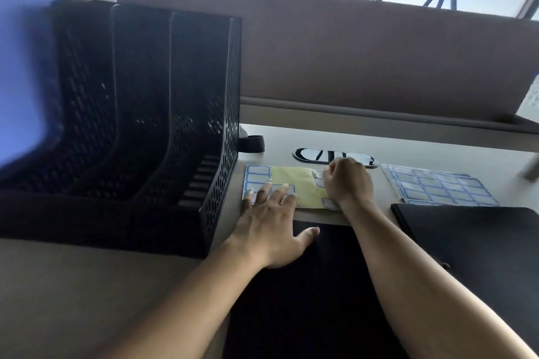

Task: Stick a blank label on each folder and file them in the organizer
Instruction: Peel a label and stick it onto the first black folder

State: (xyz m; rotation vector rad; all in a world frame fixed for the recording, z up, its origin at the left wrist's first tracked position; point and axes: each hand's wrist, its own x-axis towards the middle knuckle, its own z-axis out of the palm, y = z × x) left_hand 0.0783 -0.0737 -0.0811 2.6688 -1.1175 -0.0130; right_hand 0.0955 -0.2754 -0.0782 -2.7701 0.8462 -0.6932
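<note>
Head view, left hand flat, fingers spread on yellow-backed sheet of blue-bordered labels mid-frame, right hand curled, seemingly pinching one label, black mesh organizer at left, black folder below.

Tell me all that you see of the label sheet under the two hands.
The label sheet lies flat on the desk, just right of the black mesh organizer. Its yellow backing is mostly bare; blue-bordered labels sit at its left end. The left hand presses it with straight fingers; the right hand pinches a label near its right end.
</note>
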